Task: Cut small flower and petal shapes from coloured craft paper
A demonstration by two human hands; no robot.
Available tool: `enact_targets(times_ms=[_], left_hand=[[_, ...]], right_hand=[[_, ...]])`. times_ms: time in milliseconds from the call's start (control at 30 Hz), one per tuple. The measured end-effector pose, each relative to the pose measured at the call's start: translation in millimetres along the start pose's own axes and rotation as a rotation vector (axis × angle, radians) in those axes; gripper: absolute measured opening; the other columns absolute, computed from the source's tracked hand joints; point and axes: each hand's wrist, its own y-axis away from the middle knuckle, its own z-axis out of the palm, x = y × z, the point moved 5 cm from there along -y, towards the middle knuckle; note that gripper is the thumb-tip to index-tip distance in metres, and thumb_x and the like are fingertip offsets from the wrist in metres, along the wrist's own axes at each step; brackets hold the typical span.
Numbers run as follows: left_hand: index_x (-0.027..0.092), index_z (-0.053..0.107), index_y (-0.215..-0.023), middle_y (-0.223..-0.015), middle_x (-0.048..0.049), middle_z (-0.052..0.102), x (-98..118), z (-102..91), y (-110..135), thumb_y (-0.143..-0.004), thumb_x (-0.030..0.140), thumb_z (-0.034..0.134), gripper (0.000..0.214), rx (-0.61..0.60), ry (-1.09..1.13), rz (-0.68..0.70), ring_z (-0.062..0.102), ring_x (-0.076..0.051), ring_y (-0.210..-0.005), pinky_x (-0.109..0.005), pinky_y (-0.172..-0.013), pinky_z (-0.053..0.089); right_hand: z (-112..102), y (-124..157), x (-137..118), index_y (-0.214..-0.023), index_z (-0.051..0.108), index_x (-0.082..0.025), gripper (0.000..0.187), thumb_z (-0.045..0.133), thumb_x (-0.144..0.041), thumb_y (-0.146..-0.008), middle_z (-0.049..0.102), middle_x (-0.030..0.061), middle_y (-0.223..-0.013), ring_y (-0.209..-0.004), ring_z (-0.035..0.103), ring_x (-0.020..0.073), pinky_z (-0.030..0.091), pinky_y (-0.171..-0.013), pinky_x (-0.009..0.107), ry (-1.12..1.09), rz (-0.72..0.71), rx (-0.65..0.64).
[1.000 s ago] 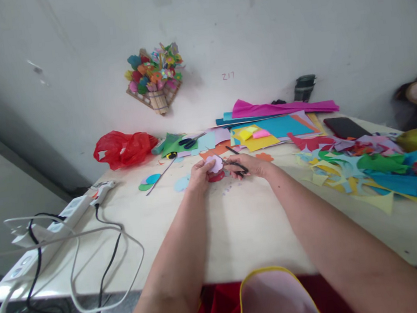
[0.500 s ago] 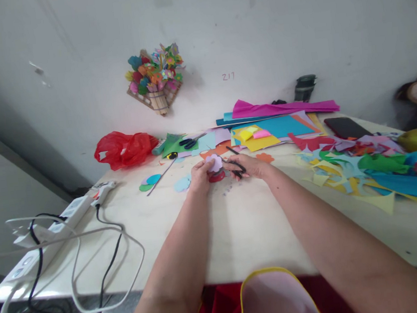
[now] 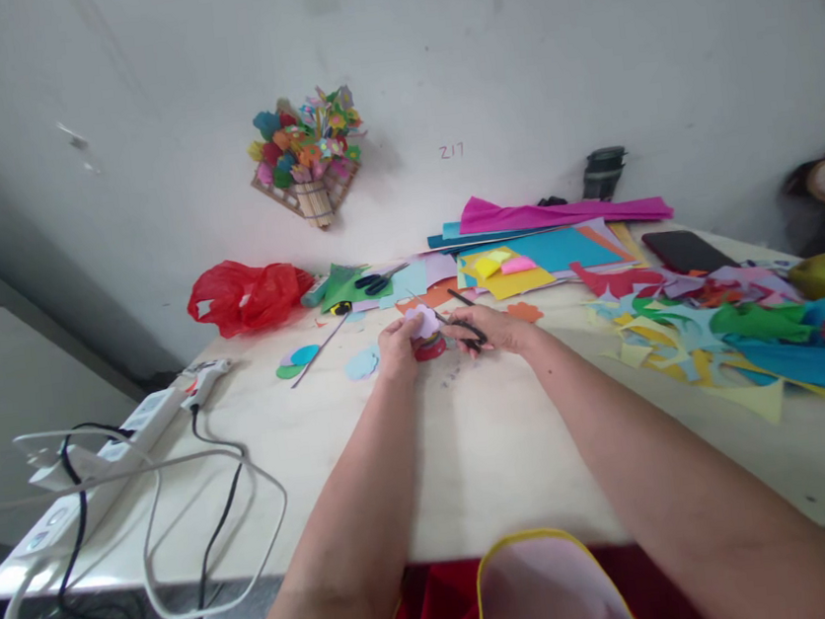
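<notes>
Between its thumb and fingers my left hand (image 3: 396,345) pinches a lilac paper flower (image 3: 423,322) with a scalloped edge. My right hand (image 3: 495,326) is wrapped round a pair of black-handled scissors (image 3: 472,334), whose blades point left at the flower's edge. Below the flower a round red object (image 3: 430,349) rests on the table, partly hidden by my left hand. Left of that hand lie light blue paper flowers (image 3: 363,362). An orange paper flower (image 3: 525,313) lies just beyond my right wrist.
Paper scraps (image 3: 691,337) cover the table's right side, near a dark phone (image 3: 696,250). Coloured sheets (image 3: 562,251) and a second pair of scissors (image 3: 376,281) lie at the back. A red plastic bag (image 3: 251,296) and a power strip (image 3: 109,463) with loose cables are on the left.
The scissor blades have shifted slightly against the lilac flower's edge, showing more openly now. Both hands stay in nearly the same place.
</notes>
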Motion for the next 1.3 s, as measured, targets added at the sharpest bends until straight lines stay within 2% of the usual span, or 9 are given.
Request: enact_targets(times_ms=[300, 467, 767, 967, 1133, 1300], left_hand=[[0.013, 0.070, -0.069, -0.069, -0.0080, 0.071, -1, 1.0, -1, -0.050, 0.019, 0.092, 0.030, 0.017, 0.000, 0.016, 0.065, -0.016, -0.060, -0.029, -0.061, 0.052], [0.014, 0.069, -0.067, -0.068, -0.0071, 0.070, -1, 0.3, -1, -0.051, 0.019, 0.090, 0.028, 0.042, 0.015, 0.038, 0.065, -0.016, -0.060, -0.029, -0.061, 0.052], [0.014, 0.066, -0.065, -0.063, -0.0042, 0.066, -3, 1.8, 2, -0.053, 0.019, 0.088, 0.026, 0.079, 0.007, 0.060, 0.060, -0.013, -0.055, -0.028, -0.057, 0.047], [0.015, 0.062, -0.061, -0.060, -0.0023, 0.063, -2, 3.2, 5, -0.055, 0.018, 0.086, 0.025, 0.131, 0.018, 0.091, 0.058, -0.012, -0.053, -0.026, -0.055, 0.045], [0.017, 0.057, -0.059, -0.057, -0.0006, 0.060, -4, 3.7, 7, -0.052, 0.024, 0.091, 0.035, 0.177, 0.014, 0.084, 0.055, -0.011, -0.050, -0.025, -0.051, 0.042], [0.017, 0.057, -0.060, -0.057, 0.0001, 0.059, -6, 4.7, 6, -0.051, 0.028, 0.092, 0.038, 0.192, 0.038, 0.092, 0.054, -0.010, -0.049, -0.024, -0.051, 0.041]], right_hand=[[0, 1, -1, -0.075, 0.055, -0.018, 0.021, 0.069, -0.031, -0.084, 0.057, -0.0029, -0.049, -0.036, 0.049, 0.0076, 0.022, -0.031, 0.016, 0.008, 0.011, 0.014], [0, 0, 0, -0.075, 0.054, -0.019, 0.022, 0.073, -0.030, -0.081, 0.059, -0.0029, -0.051, -0.037, 0.050, 0.0077, 0.022, -0.030, 0.016, 0.025, -0.019, 0.008], [7, 3, -6, -0.072, 0.054, -0.019, 0.029, 0.076, -0.033, -0.083, 0.056, -0.0046, -0.047, -0.035, 0.047, 0.0071, 0.026, -0.031, 0.016, 0.007, 0.017, 0.024], [7, -2, -2, -0.070, 0.051, -0.020, 0.032, 0.071, -0.037, -0.088, 0.056, -0.0040, -0.046, -0.033, 0.047, 0.0072, 0.025, -0.030, 0.017, -0.016, 0.032, 0.041], [7, -9, 3, -0.073, 0.053, -0.019, 0.028, 0.072, -0.034, -0.087, 0.057, -0.0042, -0.049, -0.035, 0.050, 0.0078, 0.026, -0.030, 0.016, 0.046, -0.013, 0.030], [7, -14, 7, -0.075, 0.053, -0.019, 0.031, 0.076, -0.037, -0.085, 0.058, -0.0045, -0.052, -0.036, 0.052, 0.0083, 0.024, -0.029, 0.016, 0.069, -0.079, 0.028]])
